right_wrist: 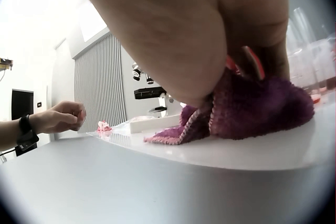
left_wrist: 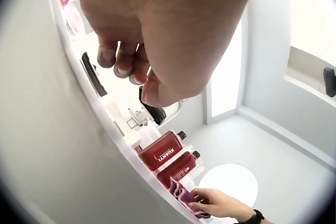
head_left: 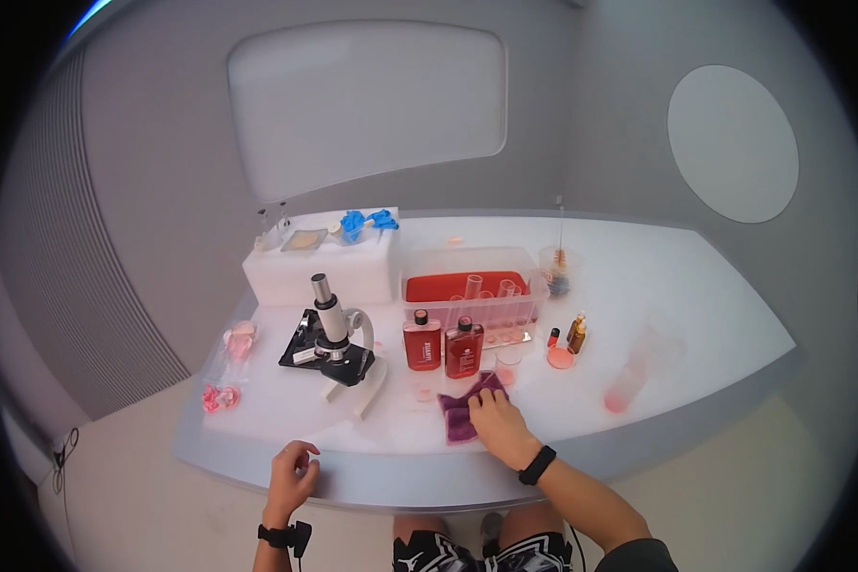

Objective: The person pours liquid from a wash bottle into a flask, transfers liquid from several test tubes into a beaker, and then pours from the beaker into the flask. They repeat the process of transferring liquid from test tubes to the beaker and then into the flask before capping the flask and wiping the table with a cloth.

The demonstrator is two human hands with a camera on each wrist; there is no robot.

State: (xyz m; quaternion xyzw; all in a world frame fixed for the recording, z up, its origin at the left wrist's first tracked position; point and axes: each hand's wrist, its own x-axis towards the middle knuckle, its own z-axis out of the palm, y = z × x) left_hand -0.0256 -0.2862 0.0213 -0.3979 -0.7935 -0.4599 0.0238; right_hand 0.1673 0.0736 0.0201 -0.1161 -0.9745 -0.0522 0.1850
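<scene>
A purple cloth [head_left: 462,410] with a pale stitched edge lies bunched on the white tabletop near its front. My right hand [head_left: 498,424] is on top of it, gripping the fabric with bent fingers; in the right wrist view the cloth [right_wrist: 257,108] folds up around the fingertips. Over the front edge of the table, to the left, hovers my left hand [head_left: 294,472], its fingers loosely curled around nothing. Just behind the cloth stand two red bottles with black caps, one on the left [head_left: 422,343] and one on the right [head_left: 464,350]. A small glass beaker [head_left: 508,365] is beside the cloth.
A white microscope [head_left: 332,329] stands left of the bottles. Behind them sits a clear bin [head_left: 419,307] with red contents and glass tubes. Small brown bottles [head_left: 578,332] and a pink-tinged clear cylinder [head_left: 629,377] are on the right, pink flowers [head_left: 221,398] at far left.
</scene>
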